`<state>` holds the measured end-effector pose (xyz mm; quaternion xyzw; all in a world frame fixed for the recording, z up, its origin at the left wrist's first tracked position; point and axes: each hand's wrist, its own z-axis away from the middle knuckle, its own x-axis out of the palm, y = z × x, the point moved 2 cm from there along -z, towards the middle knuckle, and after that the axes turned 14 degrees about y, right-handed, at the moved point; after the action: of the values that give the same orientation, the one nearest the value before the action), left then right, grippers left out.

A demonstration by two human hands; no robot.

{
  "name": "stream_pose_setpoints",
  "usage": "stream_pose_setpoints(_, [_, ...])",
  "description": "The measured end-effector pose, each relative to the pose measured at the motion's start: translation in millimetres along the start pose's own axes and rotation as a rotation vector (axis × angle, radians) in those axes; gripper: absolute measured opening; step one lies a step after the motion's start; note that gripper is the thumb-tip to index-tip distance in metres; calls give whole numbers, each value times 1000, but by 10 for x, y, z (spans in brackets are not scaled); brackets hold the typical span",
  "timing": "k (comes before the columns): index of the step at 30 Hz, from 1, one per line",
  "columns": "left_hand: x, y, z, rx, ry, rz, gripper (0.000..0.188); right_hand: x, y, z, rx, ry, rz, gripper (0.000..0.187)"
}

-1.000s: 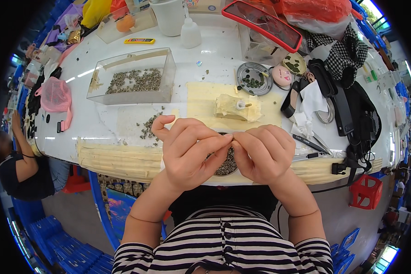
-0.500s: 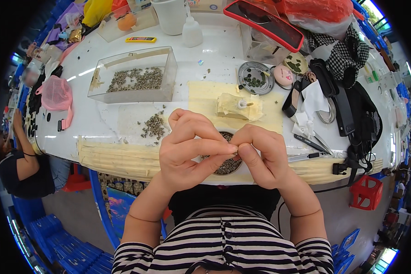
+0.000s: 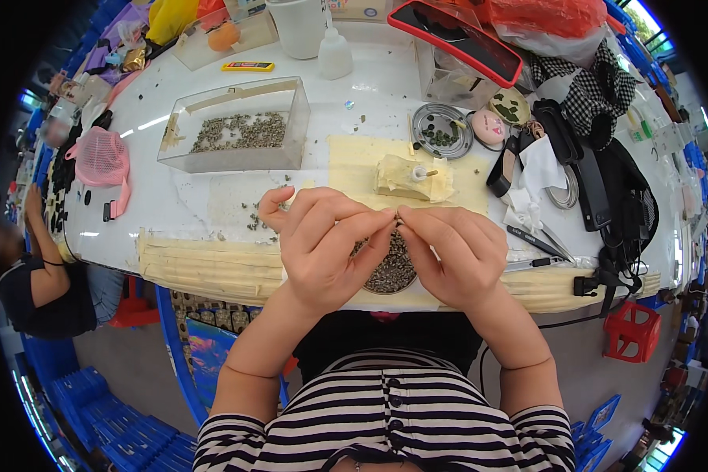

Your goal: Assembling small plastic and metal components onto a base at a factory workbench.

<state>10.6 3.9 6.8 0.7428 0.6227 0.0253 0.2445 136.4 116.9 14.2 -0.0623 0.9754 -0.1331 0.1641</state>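
Over a round dish full of small metallic pieces, my two hands meet at the fingertips. My left hand pinches with thumb and forefinger, its little finger raised. Opposite it, my right hand is closed in a similar pinch. Whatever is between the fingertips is too small to make out. Just beyond them stands a block wrapped in cream tape, with a short pale peg on it. A loose scatter of metallic pieces lies left of my left hand, partly covered by it.
A clear plastic box of similar pieces stands at left. Beyond the block are a round tin with dark green bits and a red-cased phone. Tweezers, straps and cloth crowd the right. Another person sits far left.
Both hands have moved away from me and their fingertips now meet higher in the picture. More of the dish shows between them. My left hand now covers much of the loose scatter.
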Motion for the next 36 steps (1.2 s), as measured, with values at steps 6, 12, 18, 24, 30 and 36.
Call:
stream_pose_setpoints(6, [8, -50, -3, -66, -12, 88, 22, -38, -72, 23, -89, -5, -9, 28])
stream_pose_setpoints(12, [-16, -55, -7, -97, -9, 228, 23, -52, 54, 87, 584, -164, -488, 23])
stream_pose_setpoints(18, [-26, 0, -20, 104, 16, 112, 23, -20, -10, 208, 1312, -89, -951, 15])
stream_pose_setpoints(24, [11, -1, 1, 37, -15, 60, 21, -52, -123, 144, 233, 18, -75, 24])
stream_pose_setpoints(30, [24, -98, 7, -201, -108, 205, 15, 12, -155, 178, -28, 13, 104, 35])
stream_pose_setpoints(36, [26, -121, 5, -270, -166, 291, 14, 30, -159, 172, -23, 72, 98, 32])
